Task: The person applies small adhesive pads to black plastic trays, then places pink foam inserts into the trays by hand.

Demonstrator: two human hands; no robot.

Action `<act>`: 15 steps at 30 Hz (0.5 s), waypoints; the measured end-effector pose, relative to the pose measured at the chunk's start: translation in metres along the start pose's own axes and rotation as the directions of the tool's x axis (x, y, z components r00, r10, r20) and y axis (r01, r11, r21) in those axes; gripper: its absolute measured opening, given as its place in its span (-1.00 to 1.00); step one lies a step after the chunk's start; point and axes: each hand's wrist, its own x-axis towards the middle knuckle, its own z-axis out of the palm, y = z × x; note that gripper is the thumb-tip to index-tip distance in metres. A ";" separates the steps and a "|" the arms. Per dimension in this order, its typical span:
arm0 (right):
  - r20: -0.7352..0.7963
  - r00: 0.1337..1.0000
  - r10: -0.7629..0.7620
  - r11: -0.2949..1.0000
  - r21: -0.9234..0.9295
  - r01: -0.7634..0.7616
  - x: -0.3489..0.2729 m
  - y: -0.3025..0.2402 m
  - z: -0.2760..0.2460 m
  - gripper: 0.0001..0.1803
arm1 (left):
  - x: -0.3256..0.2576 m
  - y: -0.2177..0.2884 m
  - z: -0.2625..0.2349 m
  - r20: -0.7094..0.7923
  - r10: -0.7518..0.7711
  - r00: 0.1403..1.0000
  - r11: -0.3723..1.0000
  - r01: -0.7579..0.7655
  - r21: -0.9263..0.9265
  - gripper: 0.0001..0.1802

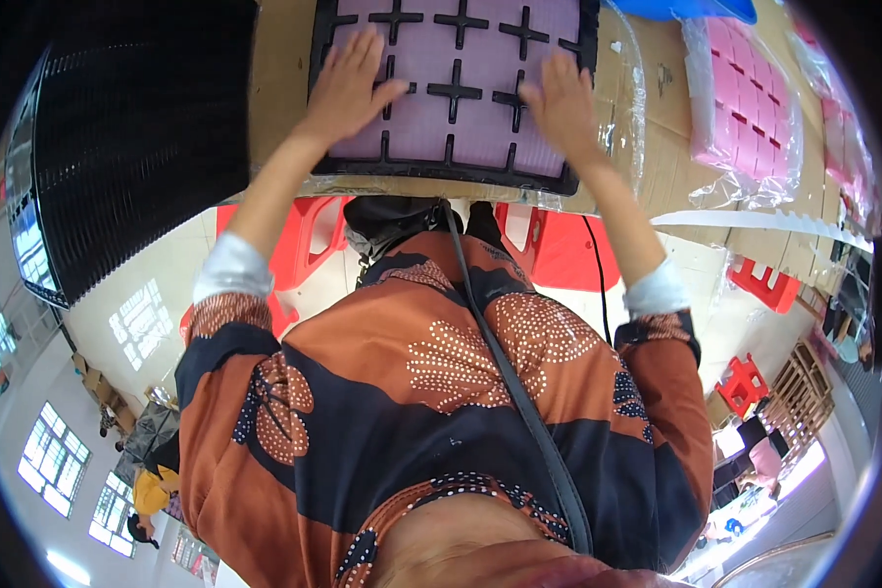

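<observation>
Conceivably, the tray [451, 177] could be nudged past the surface [664, 147]'s near edge by uneven pressure from left hand [345, 96] and right hand [567, 110], fingers [360, 50] extended, unclosed.

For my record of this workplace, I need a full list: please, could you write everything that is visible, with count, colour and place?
Frame with crosses: one, black, top centre
Panel: count unclear, pale purple, inside the frame
Cardboard: count unclear, brown, under the frame
Ribbed stack: one, black, left
Bagged slotted pieces: at least two bags, pink, right
Partly visible object: one, blue, top right
Stools: several, red, below the work surface and right
Bag: one, black, by the waist
Windows: several, bright, left background
Other people: at least two, yellow and pink clothing, both backgrounds
Patterned clothing: orange-black, centre
Left hand: one, bare, over frame's left
Right hand: one, bare, over frame's right
</observation>
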 end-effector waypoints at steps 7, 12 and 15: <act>0.050 0.999 -0.012 0.979 0.203 0.002 -0.097 -0.043 -0.023 -0.35 | -0.094 0.040 -0.012 0.142 -0.041 0.989 0.998 0.034 0.049 -0.10; 0.091 0.994 -0.058 0.986 0.160 0.043 -0.117 -0.047 -0.032 -0.34 | -0.113 0.054 -0.017 0.157 -0.075 0.985 0.996 0.065 0.066 -0.08; 0.115 0.990 -0.086 0.988 0.134 0.071 -0.117 -0.045 -0.033 -0.33 | -0.114 0.055 -0.023 0.222 -0.085 0.971 0.990 0.057 0.129 -0.08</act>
